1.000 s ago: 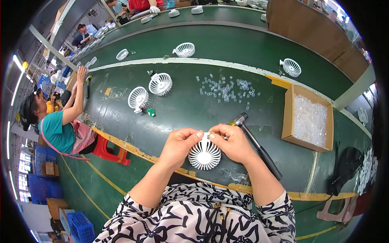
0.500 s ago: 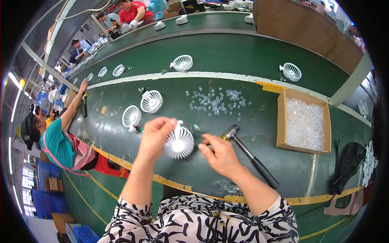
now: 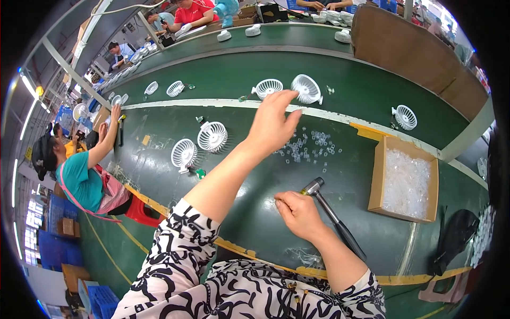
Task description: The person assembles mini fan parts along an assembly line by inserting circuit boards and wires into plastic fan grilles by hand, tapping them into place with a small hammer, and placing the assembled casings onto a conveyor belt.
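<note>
My left hand reaches out over the green worktable to its far rail. Its thumb and fingers are apart, just beside a white slatted fan cage that sits tilted on the belt, and nothing shows in its grasp. Close to the hammer, my right hand is held low with fingers curled and thumb pressed in; whatever it may pinch is hidden. Two more fan cages, one upright and one nearer, stand on the table to the left, with small green boards attached.
Small clear plastic pieces lie scattered mid-table. A cardboard box full of clear pieces stands at the right, near a black object. More fan cages line the belt. A co-worker in teal sits at the left.
My left hand has moved from near the table's front to the far belt, and the fan cage once between my hands is now there, let go. My right hand has shifted slightly and curled.
</note>
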Demonstrator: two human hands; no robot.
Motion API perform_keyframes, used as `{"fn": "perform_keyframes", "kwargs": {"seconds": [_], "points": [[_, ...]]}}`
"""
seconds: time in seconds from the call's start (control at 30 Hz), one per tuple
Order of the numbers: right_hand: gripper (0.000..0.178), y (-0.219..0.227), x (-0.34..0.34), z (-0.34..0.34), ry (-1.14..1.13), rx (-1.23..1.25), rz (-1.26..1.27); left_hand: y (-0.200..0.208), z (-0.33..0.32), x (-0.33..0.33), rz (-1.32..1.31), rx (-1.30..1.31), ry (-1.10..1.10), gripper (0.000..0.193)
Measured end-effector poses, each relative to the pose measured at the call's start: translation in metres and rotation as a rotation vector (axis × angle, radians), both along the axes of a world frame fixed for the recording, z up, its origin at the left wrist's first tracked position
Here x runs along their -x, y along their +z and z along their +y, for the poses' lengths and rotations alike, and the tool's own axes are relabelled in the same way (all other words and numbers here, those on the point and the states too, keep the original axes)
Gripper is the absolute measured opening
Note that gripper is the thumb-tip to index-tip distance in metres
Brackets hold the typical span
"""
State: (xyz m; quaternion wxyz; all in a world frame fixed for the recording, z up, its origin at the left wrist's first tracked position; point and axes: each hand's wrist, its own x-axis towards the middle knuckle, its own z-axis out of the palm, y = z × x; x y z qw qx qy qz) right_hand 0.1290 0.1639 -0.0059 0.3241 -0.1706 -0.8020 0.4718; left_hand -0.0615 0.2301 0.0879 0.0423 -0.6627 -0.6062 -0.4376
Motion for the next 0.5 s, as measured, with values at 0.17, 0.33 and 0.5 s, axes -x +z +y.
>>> {"fn": "perform_keyframes", "kwargs": {"seconds": [0.17,0.33,0.5], "points": [[0.012,0.001,0.0,0.0,0.011,0.033,-0.034,-0.015,-0.061,0.072,0.125,0.058,0.278,0.017],[0.014,0.003,0.002,0.0,0.031,0.041,-0.055,-0.032,-0.137,0.119,0.508,0.491,0.545,0.029],[0.014,0.005,0.005,0.0,0.004,-0.016,-0.039,-0.043,-0.153,0.134,0.696,0.428,0.493,0.016]]}}
